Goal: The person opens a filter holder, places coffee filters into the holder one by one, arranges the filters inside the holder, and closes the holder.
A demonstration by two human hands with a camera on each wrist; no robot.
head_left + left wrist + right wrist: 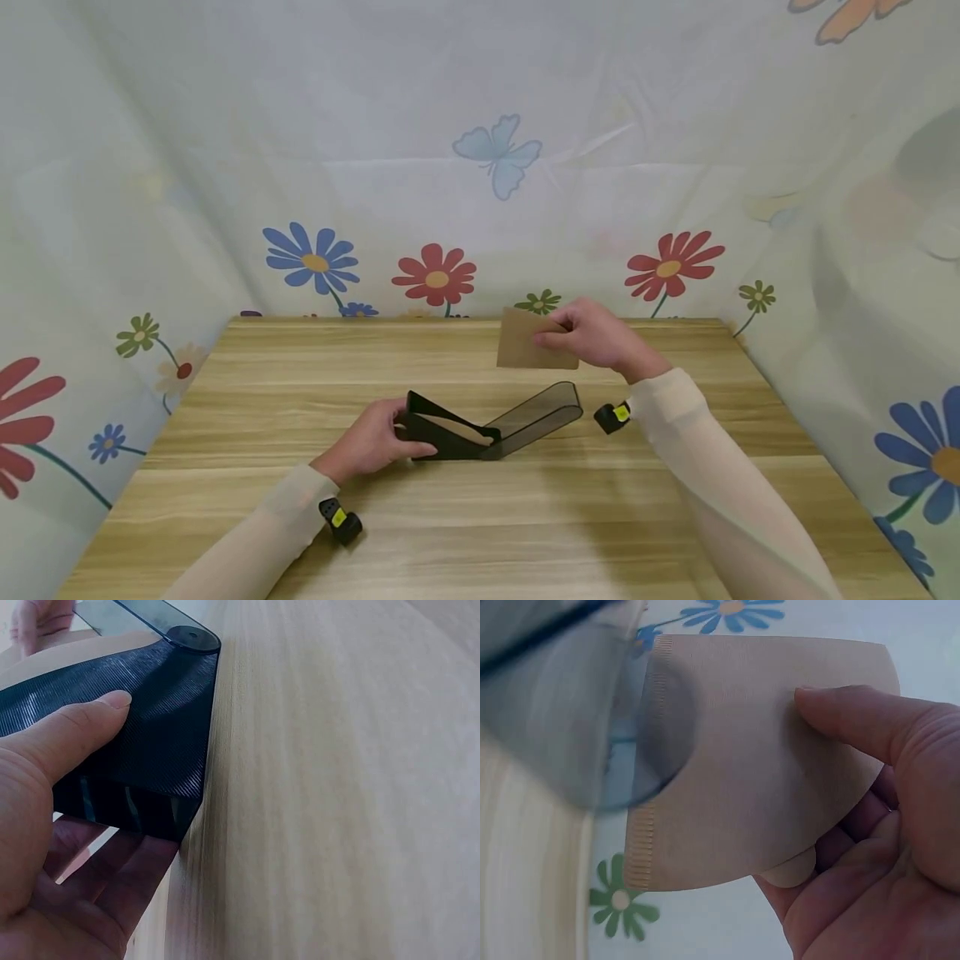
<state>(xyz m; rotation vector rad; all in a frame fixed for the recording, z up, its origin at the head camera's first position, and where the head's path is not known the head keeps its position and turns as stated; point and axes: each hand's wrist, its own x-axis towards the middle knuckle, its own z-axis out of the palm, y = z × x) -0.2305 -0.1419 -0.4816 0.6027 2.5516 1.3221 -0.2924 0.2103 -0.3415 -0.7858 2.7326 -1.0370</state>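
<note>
In the head view, flower-printed cloth [360,108] surrounds the wood-grained table [465,533] at back and sides, and small black cameras [345,530] sit at both sleeves. On the table stands a black box [450,446], its smoky see-through lid [536,417] swung open toward the right; tan paper [453,427] lies inside. The left hand [375,442] grips the box's left end. The right hand [596,333] pinches a tan sheet [525,340] beyond the lid, apart from the box.

The left wrist view shows finely ribbed black walls, the thumb along one, and a round hinge [193,638] at the lid.

In the right wrist view, the blurred lid partly covers the fan-shaped sheet's crimped edge; the thumb presses its front.
</note>
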